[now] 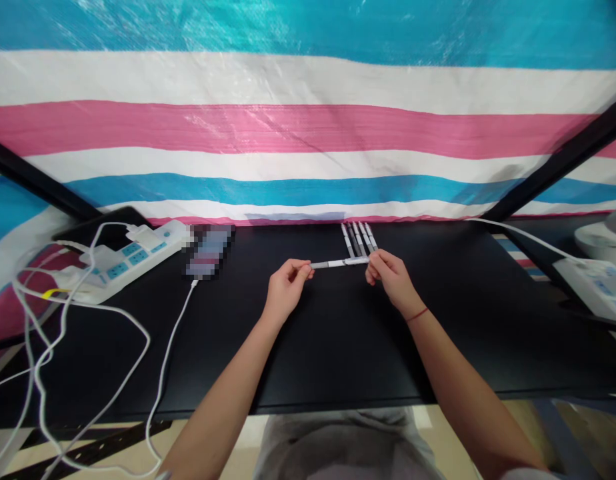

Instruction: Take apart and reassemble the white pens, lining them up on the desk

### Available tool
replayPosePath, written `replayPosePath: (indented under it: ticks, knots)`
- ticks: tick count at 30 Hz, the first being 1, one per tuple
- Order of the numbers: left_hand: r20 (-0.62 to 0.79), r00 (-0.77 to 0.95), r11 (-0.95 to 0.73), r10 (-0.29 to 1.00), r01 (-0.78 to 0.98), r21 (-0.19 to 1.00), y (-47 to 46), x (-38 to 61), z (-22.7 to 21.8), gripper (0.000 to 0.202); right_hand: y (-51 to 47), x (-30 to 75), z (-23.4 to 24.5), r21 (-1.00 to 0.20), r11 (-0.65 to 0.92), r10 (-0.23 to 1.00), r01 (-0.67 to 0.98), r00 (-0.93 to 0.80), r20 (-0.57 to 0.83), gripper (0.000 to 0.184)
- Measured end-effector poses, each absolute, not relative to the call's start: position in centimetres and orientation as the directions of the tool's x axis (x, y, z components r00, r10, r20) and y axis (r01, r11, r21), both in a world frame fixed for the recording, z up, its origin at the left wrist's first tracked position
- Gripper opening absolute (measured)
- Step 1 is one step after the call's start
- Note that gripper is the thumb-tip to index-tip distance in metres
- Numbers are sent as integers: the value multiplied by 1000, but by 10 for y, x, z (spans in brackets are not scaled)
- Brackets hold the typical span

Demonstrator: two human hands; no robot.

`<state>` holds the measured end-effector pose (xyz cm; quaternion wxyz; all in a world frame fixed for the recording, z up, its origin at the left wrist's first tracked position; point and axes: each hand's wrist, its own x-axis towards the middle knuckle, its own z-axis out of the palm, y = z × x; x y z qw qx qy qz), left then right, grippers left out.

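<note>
A slim white and grey pen (335,264) is held crosswise between my two hands above the black table. My left hand (289,285) pinches its grey end between thumb and fingertips. At the other end, the fingers of my right hand (392,275) close on the white part, with the tip hidden behind them. Just beyond the held pen, several similar white and grey pens (359,239) lie side by side, pointing away from me; their near ends are partly covered by the pen and my right hand.
On the left, a white power strip (138,259) carries plugs and tangled white cables (63,320). A blurred-out phone (208,252) lies beside it on a charging cable. Another power strip (595,287) stands at the right. A striped sheet (308,127) hangs behind the black table (328,360).
</note>
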<state>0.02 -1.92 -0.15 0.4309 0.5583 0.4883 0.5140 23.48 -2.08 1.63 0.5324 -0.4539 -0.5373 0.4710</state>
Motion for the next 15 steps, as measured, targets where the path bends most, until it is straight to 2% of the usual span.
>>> replayPosePath:
  ticks: [6,11,15]
  knots:
    - [209,-8,-200,978,247,948,-26,7,3,24,-18,227,13,-984,-22,997,-177,75,-36,38]
    - [204,147,-240,968,298,924,-35,17,8,17,-20,222,15,-977,14,991,-212,132,-15,51]
    - [120,302,-199,946,249,948,-43,27,12,33,-22,222,18,-977,65,983,-204,181,28,62]
